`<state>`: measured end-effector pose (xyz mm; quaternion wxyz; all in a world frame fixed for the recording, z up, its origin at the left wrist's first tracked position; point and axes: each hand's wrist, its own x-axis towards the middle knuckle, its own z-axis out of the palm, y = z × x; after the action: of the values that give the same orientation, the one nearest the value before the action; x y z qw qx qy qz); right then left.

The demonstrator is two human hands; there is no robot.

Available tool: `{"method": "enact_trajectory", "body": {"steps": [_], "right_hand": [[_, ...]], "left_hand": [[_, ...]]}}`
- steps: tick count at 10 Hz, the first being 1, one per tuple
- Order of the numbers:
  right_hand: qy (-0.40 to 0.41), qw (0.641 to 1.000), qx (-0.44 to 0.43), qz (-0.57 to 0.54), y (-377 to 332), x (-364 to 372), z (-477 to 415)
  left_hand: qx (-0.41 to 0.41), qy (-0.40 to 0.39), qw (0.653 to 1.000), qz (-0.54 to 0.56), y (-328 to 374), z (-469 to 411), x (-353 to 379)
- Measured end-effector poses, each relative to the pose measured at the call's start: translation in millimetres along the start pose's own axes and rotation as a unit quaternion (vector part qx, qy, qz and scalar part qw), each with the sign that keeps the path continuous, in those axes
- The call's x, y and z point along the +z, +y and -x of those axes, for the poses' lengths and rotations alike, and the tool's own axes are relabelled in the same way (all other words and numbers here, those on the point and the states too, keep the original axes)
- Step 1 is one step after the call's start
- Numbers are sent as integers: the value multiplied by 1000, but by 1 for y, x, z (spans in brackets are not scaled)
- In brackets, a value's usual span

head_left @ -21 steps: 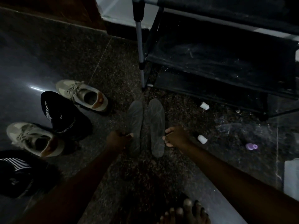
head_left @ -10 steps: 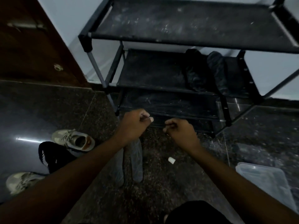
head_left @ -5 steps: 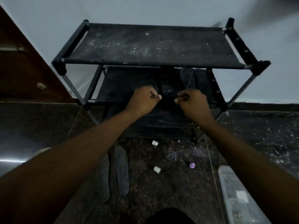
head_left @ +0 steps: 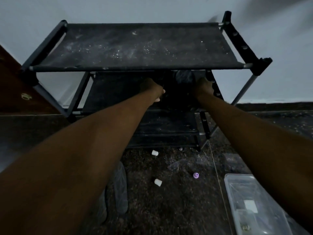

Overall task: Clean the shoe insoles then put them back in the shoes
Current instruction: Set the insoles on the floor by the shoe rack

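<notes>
Two grey insoles (head_left: 120,187) lie side by side on the dark floor, the left one mostly hidden behind my left forearm. A pair of dark shoes (head_left: 184,77) stands on the middle shelf of the black shoe rack (head_left: 138,46). My left hand (head_left: 152,89) and my right hand (head_left: 204,87) reach under the top shelf, one on each side of the pair and right against it. Darkness and the top shelf hide the fingers of both hands, so their hold is unclear.
Two small white caps (head_left: 155,152) (head_left: 157,182) and a purple cap (head_left: 196,175) lie on the floor in front of the rack. A clear plastic box (head_left: 237,187) sits at the lower right. A brown door (head_left: 15,92) stands at the left, a pale wall behind.
Both hands let go of the insoles on the floor, rose, and went forward under the top shelf to the dark shoes. The view tilted up from the floor to the rack.
</notes>
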<state>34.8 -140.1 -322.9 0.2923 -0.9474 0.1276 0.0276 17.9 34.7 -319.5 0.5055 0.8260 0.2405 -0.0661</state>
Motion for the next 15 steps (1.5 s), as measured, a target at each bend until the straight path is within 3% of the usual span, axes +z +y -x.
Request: {"method": "enact_trajectory", "body": {"steps": [2, 3, 5, 8, 10, 13, 15], "right_hand": [[-76, 993, 19, -83, 5, -11, -7], [-68, 993, 30, -95, 2, -16, 5], [-149, 960, 42, -233, 17, -4, 28], [-210, 920, 77, -321, 37, 36, 130], [-273, 899, 73, -334, 47, 73, 171], [-316, 897, 97, -292, 64, 121, 216], [-329, 883, 167, -289, 82, 169, 221]], "left_hand": [[-52, -17, 995, 89, -8, -2, 1], [-49, -20, 993, 107, -17, 3, -7], [-29, -37, 991, 127, -45, 23, -29], [-40, -67, 987, 141, -135, 104, -92], [-76, -66, 987, 126, -199, 133, -118], [-144, -76, 982, 99, -292, 140, -128], [-188, -64, 973, 119, -339, 128, -109]]}}
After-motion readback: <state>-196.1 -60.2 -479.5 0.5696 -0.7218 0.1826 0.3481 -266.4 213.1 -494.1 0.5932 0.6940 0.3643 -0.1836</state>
